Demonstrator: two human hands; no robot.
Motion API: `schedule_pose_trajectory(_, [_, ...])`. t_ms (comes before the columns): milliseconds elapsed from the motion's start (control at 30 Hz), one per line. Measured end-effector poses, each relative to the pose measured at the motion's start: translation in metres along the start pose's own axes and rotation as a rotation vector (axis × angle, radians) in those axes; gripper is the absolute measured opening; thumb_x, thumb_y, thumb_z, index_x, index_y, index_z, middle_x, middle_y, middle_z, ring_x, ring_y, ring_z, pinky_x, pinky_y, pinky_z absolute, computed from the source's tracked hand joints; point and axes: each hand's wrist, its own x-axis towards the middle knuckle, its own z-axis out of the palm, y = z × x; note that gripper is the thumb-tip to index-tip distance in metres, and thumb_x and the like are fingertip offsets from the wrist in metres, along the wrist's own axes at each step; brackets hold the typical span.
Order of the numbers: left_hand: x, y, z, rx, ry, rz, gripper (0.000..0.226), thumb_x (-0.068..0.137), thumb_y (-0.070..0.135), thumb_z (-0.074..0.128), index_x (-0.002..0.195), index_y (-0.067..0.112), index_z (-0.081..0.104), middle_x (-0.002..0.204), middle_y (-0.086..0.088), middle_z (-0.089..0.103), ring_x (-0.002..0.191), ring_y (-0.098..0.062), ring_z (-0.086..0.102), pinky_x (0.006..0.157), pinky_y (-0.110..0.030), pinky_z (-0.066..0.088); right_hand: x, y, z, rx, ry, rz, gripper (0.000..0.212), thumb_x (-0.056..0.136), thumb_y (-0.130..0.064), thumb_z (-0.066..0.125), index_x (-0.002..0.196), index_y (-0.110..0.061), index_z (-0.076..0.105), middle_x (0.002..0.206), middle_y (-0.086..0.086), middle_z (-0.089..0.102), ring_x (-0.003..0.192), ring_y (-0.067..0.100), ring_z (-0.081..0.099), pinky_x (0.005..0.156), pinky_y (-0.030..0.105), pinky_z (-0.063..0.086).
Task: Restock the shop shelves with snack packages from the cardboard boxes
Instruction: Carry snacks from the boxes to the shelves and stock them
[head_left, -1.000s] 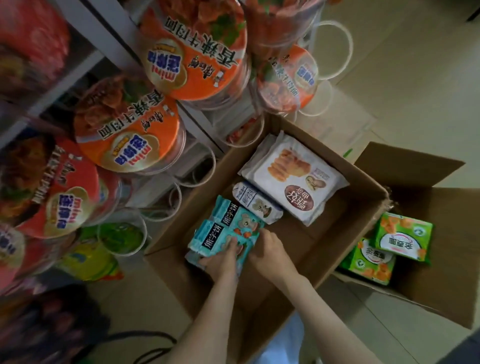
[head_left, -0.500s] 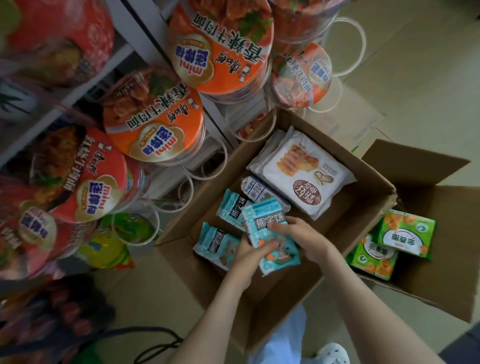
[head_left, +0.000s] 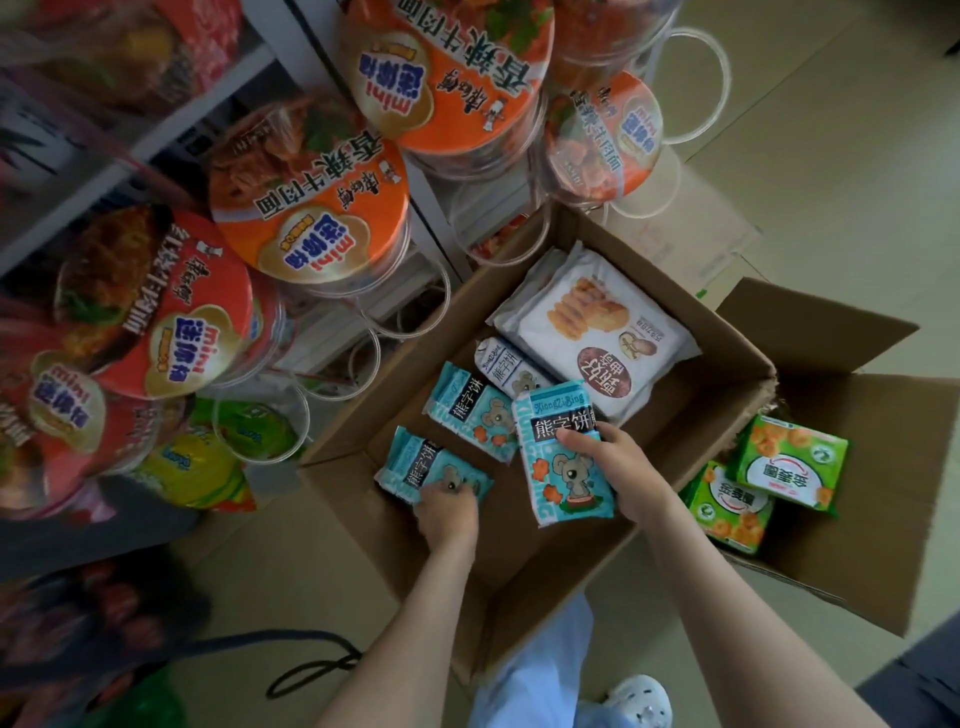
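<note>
Inside the near cardboard box (head_left: 519, 597) stock remains: a loose blue packet (head_left: 472, 415), a grey packet (head_left: 506, 366) and a large white packet (head_left: 587, 332). Two green packets (head_left: 784, 462) lie in the second box (head_left: 857, 545). You are judged to be early to midway in the task, with both boxes yet to be emptied onto the shelves (head_left: 130, 156). Your right grip (head_left: 618, 467) clasps the upright blue packet (head_left: 563, 457) by its right edge, over the box. Your left grip (head_left: 449, 512) curls round the near end of the lower blue packet (head_left: 426, 465), beside the box's left wall.
</note>
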Motion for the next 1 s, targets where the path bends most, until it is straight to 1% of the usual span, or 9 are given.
schedule_pose_trajectory(100, [0.008,-0.011,-0.006,0.014,0.028,-0.212,0.059,0.089,0.025,0.065,0.136,0.002,0.037,0.138,-0.021,0.037,0.122,-0.039,0.047,0.094,-0.044,0.045,0.007,0.008,0.008,-0.002,0.039,0.002,0.037,0.082,-0.023,0.073,0.113,-0.012,0.057,0.096,0.008,0.074,0.083,0.025,0.073,0.076,0.039,0.058])
schedule_pose_trajectory(233, [0.016,-0.019,-0.005,0.040,0.053,-0.136,0.057,0.089,0.019,0.064,0.135,0.002,0.036,0.138,-0.022,0.035,0.124,-0.039,0.043,0.095,-0.045,0.044,0.016,0.016,0.019,-0.055,0.054,0.008,0.044,0.080,-0.025,0.075,0.118,-0.013,0.055,0.098,0.008,0.073,0.084,0.025,0.073,0.077,0.040,0.058])
schedule_pose_trajectory(300, [0.025,-0.017,-0.001,-0.107,0.046,-0.211,0.061,0.086,0.017,0.067,0.135,0.003,0.033,0.138,-0.022,0.037,0.123,-0.040,0.045,0.097,-0.047,0.046,0.019,0.019,0.024,-0.069,0.058,0.021,0.045,0.080,-0.025,0.075,0.118,-0.013,0.055,0.097,0.008,0.073,0.084,0.025,0.072,0.078,0.041,0.058])
schedule_pose_trajectory(400, [0.034,-0.013,-0.001,-0.409,-0.002,-0.366,0.061,0.083,0.013,0.068,0.133,0.002,0.034,0.132,-0.022,0.050,0.115,-0.039,0.055,0.092,-0.049,0.052,0.022,0.022,0.029,-0.050,0.081,0.018,0.044,0.080,-0.024,0.075,0.117,-0.012,0.055,0.096,0.009,0.073,0.083,0.025,0.072,0.072,0.037,0.058])
schedule_pose_trajectory(500, [0.045,-0.016,0.001,-0.448,-0.032,-0.317,0.048,0.088,0.014,0.066,0.128,0.002,0.044,0.122,-0.019,0.059,0.106,-0.036,0.062,0.084,-0.045,0.055,0.024,0.024,0.032,-0.057,0.084,0.017,0.044,0.080,-0.024,0.074,0.117,-0.012,0.054,0.096,0.010,0.073,0.083,0.026,0.072,0.070,0.037,0.058])
schedule_pose_trajectory(600, [0.048,-0.018,0.005,-0.476,-0.073,-0.280,0.047,0.086,0.024,0.071,0.124,0.003,0.053,0.115,-0.015,0.065,0.098,-0.030,0.066,0.070,-0.034,0.054,0.024,0.024,0.029,-0.041,0.067,0.017,0.045,0.080,-0.021,0.075,0.117,-0.008,0.054,0.095,0.013,0.073,0.082,0.029,0.072,0.068,0.038,0.058])
schedule_pose_trajectory(767, [0.045,-0.014,0.009,-0.586,-0.215,-0.302,0.031,0.087,0.020,0.070,0.114,0.007,0.060,0.105,-0.010,0.066,0.095,-0.024,0.065,0.076,-0.034,0.050,0.023,0.020,0.027,-0.045,0.083,0.002,0.047,0.079,-0.024,0.076,0.118,-0.011,0.053,0.095,0.011,0.074,0.083,0.028,0.073,0.074,0.042,0.058])
schedule_pose_trajectory(867, [0.049,-0.014,0.005,-0.671,-0.298,-0.326,0.039,0.081,0.021,0.075,0.115,0.006,0.060,0.108,-0.011,0.068,0.098,-0.024,0.065,0.082,-0.035,0.053,0.019,0.016,0.026,-0.040,0.086,-0.012,0.045,0.080,-0.024,0.075,0.117,-0.012,0.053,0.096,0.010,0.074,0.083,0.027,0.073,0.077,0.043,0.058])
schedule_pose_trajectory(1000, [0.044,-0.008,-0.001,-0.693,-0.332,-0.316,0.043,0.081,0.015,0.074,0.120,0.007,0.058,0.114,-0.012,0.066,0.097,-0.024,0.064,0.067,-0.028,0.051,0.004,0.007,0.025,-0.045,0.077,-0.030,0.043,0.081,-0.023,0.074,0.117,-0.013,0.052,0.097,0.008,0.074,0.083,0.025,0.073,0.074,0.040,0.059])
